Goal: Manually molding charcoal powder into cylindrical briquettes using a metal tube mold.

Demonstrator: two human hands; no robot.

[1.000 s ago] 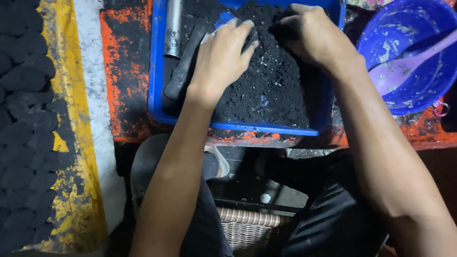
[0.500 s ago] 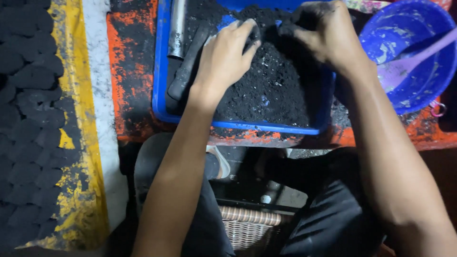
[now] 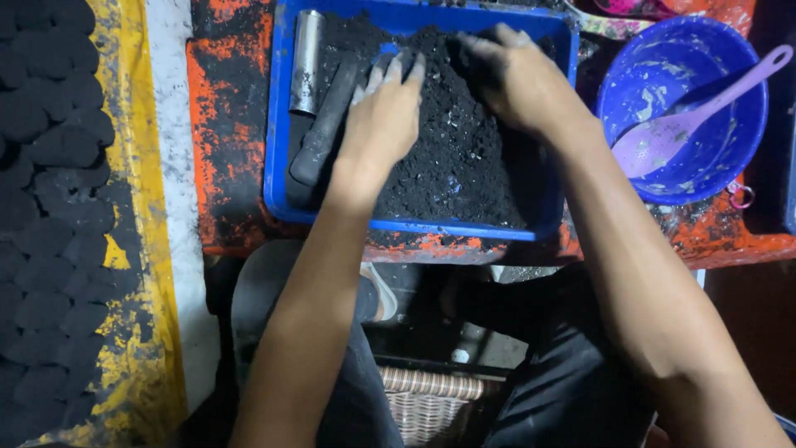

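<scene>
Black powder heaped between both hands in the blue tray

Black powder (image 3: 452,141) fills the middle and right of the blue tray (image 3: 278,124), mounded highest toward twelve o'clock, where both hands meet it. The left hand (image 3: 383,112) lies flat on the heap, palm down, fingers spread a little and pointing to twelve o'clock – it closes on nothing, it only presses the loose stuff. The right hand (image 3: 518,79) sits just beside it at about two o'clock from the left, fingers curled down into the top of the mound, cupped rather than shut; whether it grips a clump underneath I cannot tell. The heap's peak lies between the two, a shade nearer the right hand.

At nine o'clock from the left hand, touching the powder's edge, a dark rod (image 3: 323,124) lies with its long axis running roughly six to twelve, and a metal tube (image 3: 308,62) lies parallel beside it – the left hand is plainly the nearer one. Off at three o'clock, apart from the tray, a blue bowl (image 3: 713,170) holds a purple spoon (image 3: 688,112). All of it rests on the orange-stained worktop (image 3: 224,124)
</scene>
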